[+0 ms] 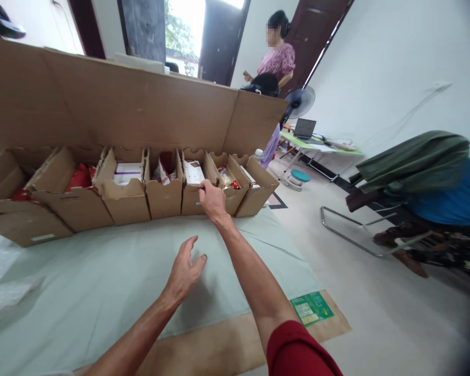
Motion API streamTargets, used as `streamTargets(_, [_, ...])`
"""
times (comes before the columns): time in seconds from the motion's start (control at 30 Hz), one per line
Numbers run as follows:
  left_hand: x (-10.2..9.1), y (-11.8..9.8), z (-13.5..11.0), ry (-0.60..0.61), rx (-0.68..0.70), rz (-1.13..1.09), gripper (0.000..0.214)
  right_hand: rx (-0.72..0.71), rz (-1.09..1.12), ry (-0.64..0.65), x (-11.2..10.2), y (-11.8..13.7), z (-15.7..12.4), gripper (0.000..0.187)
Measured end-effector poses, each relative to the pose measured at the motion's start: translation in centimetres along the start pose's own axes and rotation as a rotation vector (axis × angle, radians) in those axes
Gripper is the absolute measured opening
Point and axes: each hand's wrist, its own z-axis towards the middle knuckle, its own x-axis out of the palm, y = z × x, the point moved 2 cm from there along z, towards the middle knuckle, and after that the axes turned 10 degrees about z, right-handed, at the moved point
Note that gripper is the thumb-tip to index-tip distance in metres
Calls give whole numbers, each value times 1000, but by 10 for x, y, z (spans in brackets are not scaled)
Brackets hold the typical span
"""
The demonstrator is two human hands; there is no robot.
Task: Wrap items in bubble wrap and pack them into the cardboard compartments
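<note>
A row of open cardboard bins (123, 201) stands along the far side of a table covered in pale green cloth (102, 282), backed by a tall cardboard wall (141, 112). The bins hold red packets (78, 176) and white boxes (127, 169). My right hand (212, 201) reaches far forward and rests on the front rim of a bin near the right end, fingers curled over the edge by a white box (194, 172). My left hand (185, 271) hovers over the cloth, fingers loosely spread, holding nothing.
A green card (312, 308) lies at the table's near right corner. Bubble wrap (2, 277) lies at the left. A person (278, 57) stands by the far door near a fan (301, 102) and laptop desk (317, 143). Another person in blue (450, 193) bends at right.
</note>
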Motion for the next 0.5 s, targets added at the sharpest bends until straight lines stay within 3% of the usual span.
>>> streamTargets(0.07, [-19, 4, -9, -43, 6, 8, 58, -7, 11, -38, -7, 0, -19, 25])
streamTargets(0.13, [-37, 10, -18, -97, -25, 10, 59, -64, 86, -89, -19, -8, -57, 22])
streamTargets(0.27, [-61, 20, -41, -209, -93, -1, 67, -207, 349, -110, -57, -45, -163, 12])
streamTargets(0.37, [-65, 21, -54, -224, -57, -2, 74, -215, 412, -160, -90, -84, -238, 12])
streamTargets(0.5, [-51, 16, -56, -159, 36, -49, 83, 59, 537, -279, -110, -135, -297, 71])
